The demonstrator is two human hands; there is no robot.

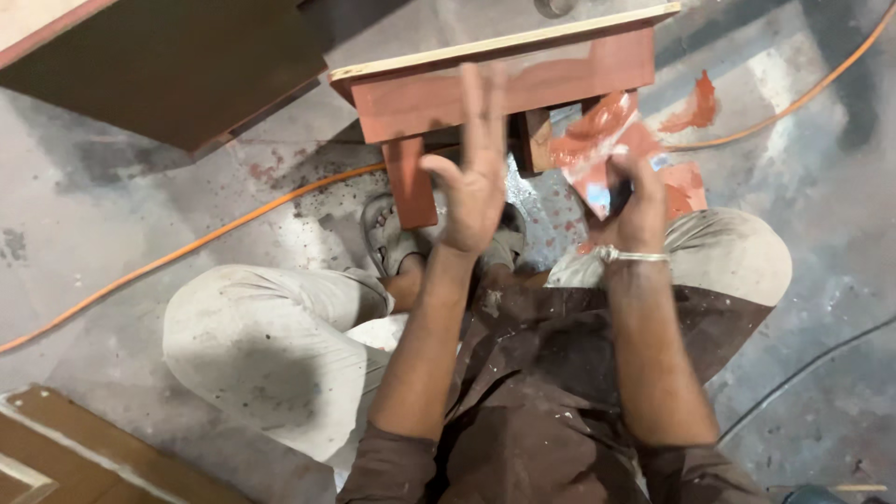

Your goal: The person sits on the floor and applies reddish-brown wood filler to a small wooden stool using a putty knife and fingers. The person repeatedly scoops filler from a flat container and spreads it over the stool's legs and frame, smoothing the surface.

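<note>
The concrete floor fills the view, stained with reddish spatter where the person squats, knees spread wide so the work sits between them. At twelve o'clock stands a small wooden stool-like piece, coated red-brown on its apron and leg with a pale bare top edge; it is placed close in front, seemingly so both hands can reach it without shifting. A dark board lies at eleven o'clock and a brown panelled board at seven o'clock. An orange cable runs from eight o'clock under the piece and out toward two o'clock, crossing the working spot just beside the sandalled foot. The left hand is raised in front of the apron, fingers spread wide and holding nothing, slightly blurred. The right hand, at one o'clock, is closed around a stain-soaked red rag, bunched so a wad sticks out toward the wood.
</note>
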